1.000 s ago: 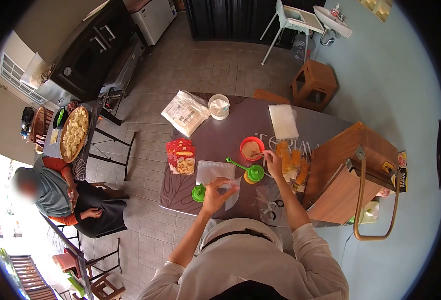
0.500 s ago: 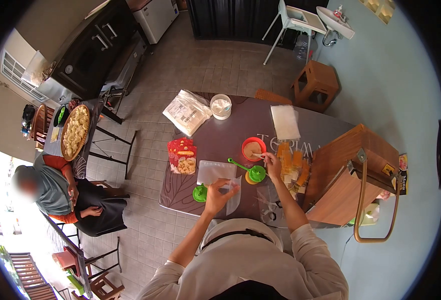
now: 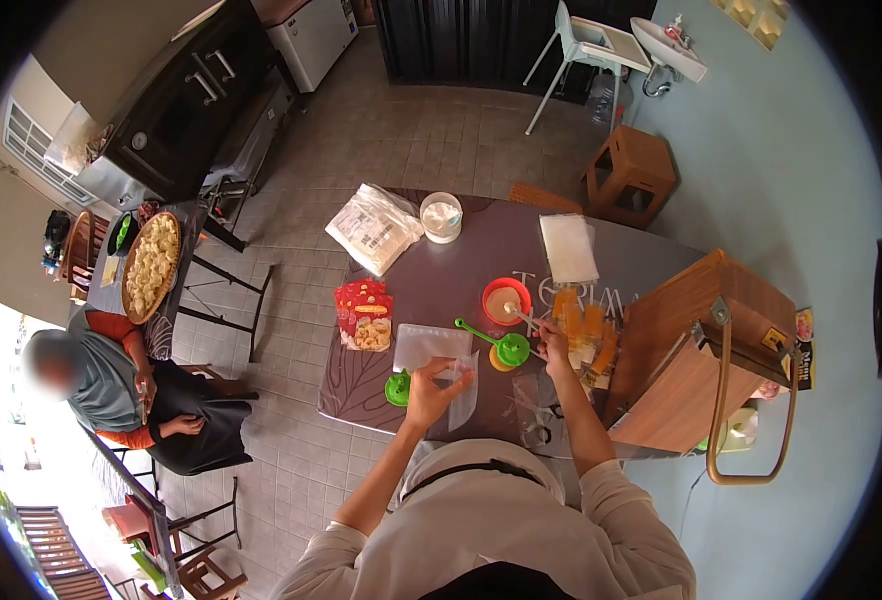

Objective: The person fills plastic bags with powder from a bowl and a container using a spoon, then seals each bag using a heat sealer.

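Observation:
My left hand [image 3: 431, 394] pinches a small clear plastic bag [image 3: 464, 402] near the table's front edge, its mouth toward the thumb and fingers. My right hand [image 3: 553, 348] is closed around the handle of a spoon [image 3: 529, 319]. The spoon's tip, carrying a little pale stuff, is over the near edge of a red bowl [image 3: 487, 287] of light brown powder. Between my hands stands a container with a green lid [image 3: 512, 349]; a second green-topped container [image 3: 398, 388] is left of my left hand. Flat clear bags [image 3: 429, 345] lie just beyond it.
Red printed labels [image 3: 364, 312], a white tub [image 3: 442, 218] and a white package [image 3: 375, 232] lie farther off. Orange packets [image 3: 591, 325] and a wooden cabinet [image 3: 696, 355] stand right. Scissors [image 3: 535, 408] are near the front edge. Another person [image 3: 111, 370] sits at left.
My right hand has drawn back toward me and slightly right, lifting the spoon out of the powder. My left hand and its bag have barely moved.

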`<state>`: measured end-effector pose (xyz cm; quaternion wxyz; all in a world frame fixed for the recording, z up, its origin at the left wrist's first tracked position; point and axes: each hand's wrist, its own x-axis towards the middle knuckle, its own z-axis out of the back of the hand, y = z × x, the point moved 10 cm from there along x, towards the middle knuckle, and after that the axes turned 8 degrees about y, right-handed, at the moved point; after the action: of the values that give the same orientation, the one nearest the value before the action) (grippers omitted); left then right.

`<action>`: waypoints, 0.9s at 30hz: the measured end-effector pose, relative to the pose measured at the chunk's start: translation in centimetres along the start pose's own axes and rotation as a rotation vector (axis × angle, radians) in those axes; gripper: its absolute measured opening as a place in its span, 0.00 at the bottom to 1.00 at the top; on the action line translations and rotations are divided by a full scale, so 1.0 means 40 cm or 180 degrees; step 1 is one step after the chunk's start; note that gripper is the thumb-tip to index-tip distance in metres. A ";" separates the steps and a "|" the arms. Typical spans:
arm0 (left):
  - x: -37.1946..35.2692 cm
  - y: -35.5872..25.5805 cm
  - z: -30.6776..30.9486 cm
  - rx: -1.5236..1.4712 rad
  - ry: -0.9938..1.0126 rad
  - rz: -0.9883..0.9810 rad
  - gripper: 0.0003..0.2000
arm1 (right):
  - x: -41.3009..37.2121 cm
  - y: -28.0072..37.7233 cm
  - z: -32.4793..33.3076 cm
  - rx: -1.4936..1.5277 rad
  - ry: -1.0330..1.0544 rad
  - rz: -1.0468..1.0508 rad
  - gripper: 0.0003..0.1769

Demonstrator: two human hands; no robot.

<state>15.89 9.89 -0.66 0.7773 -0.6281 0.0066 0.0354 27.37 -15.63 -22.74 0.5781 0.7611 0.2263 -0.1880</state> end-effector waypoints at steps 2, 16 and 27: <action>-0.002 0.012 -0.004 -0.0038 0.0022 0.0043 0.09 | 0.000 -0.010 -0.004 0.0265 0.0078 -0.0130 0.15; -0.014 -0.005 0.005 0.0061 -0.0017 0.0083 0.09 | 0.023 -0.063 0.010 0.0585 0.0284 -0.0477 0.16; -0.019 -0.006 0.003 0.0087 -0.0071 -0.0141 0.10 | 0.021 -0.084 0.018 0.0589 0.0224 -0.0724 0.14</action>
<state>15.16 9.93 -0.36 0.7864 -0.6170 -0.0155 0.0250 26.15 -15.45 -26.06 0.4722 0.7867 0.3128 -0.2455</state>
